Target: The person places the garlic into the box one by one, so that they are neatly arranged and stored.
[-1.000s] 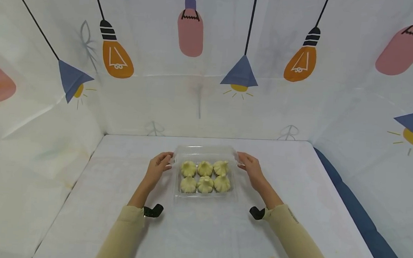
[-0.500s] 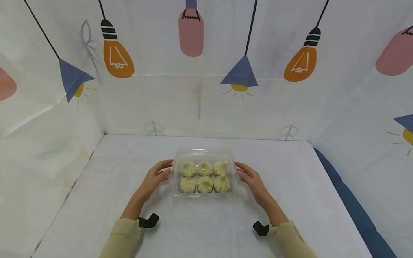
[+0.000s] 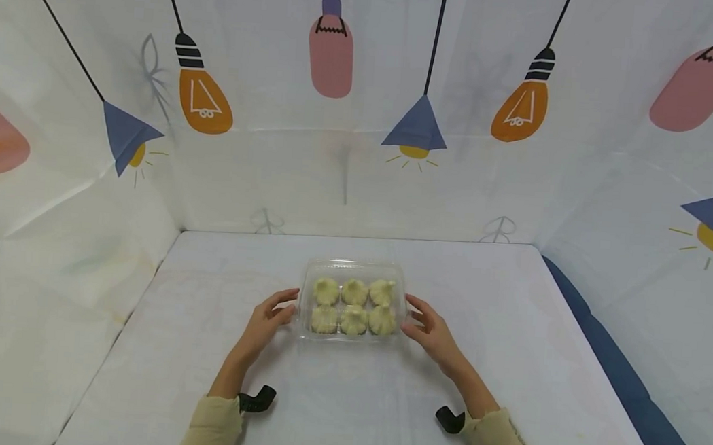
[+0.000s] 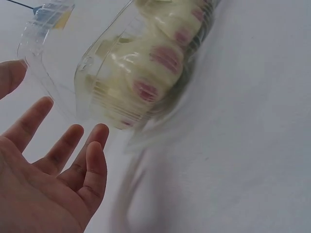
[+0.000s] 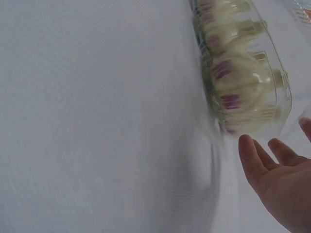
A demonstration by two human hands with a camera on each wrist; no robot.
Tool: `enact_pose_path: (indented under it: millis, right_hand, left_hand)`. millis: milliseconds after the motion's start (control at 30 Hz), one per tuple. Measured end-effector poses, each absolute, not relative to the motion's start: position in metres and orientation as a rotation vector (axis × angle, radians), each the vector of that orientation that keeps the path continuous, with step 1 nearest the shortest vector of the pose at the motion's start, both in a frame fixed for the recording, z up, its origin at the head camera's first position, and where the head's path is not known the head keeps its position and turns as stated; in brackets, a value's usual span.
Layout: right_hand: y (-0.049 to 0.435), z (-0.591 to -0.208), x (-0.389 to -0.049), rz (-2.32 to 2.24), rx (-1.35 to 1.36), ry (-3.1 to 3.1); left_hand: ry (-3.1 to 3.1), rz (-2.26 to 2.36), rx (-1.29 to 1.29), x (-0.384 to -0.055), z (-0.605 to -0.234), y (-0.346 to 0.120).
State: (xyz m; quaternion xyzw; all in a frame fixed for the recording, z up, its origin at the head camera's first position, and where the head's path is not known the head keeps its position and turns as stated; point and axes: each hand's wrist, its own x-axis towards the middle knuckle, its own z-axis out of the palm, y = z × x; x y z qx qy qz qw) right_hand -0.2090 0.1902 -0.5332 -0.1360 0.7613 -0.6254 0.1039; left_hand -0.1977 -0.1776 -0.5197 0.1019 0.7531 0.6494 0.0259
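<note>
A clear plastic clamshell box stands near the back middle of the table. Inside it, in two rows, sit several pale garlic bulbs; the wrist views show purple patches on the garlic bulbs. Its transparent lid lies over them; I cannot tell whether it is fastened. At the box's left side is my left hand, fingers spread and loosely bent, fingertips close to the plastic. My right hand mirrors it on the right side, fingers relaxed. Neither grips the box; whether fingertips touch it is unclear.
A white cloth covers the table. White sheets printed with hanging lamps, such as an orange bulb, enclose the back and sides. Black mounts stick out from both wrists. Dark blue material runs along the right edge.
The lid, earlier raised at the back with both hands holding its sides, has come down over the garlic bulbs. Both hands have let go and slid toward me along the box's sides.
</note>
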Motion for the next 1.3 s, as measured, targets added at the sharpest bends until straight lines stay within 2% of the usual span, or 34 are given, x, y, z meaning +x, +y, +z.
enact_pose_path:
  millis: [533, 800, 933, 1300]
  right_hand:
    - [0.186, -0.545, -0.193, -1.913, -0.390, 2.314]
    - [0.177, -0.518, -0.175, -1.923, -0.294, 2.321]
    - [0.175, -0.517, -0.171, -1.925, -0.209, 2.338]
    - [0.175, -0.551, -0.181, -1.928, -0.080, 2.348]
  left_hand:
    - [2.326, 2.025, 0.266, -0.184, -0.531, -0.174]
    - [2.306, 2.036, 0.267, -0.179, -0.534, -0.171]
    - [2.304, 2.048, 0.288, -0.178, -0.536, -0.170]
    - [2.270, 2.055, 0.325, -0.178, -0.554, -0.173]
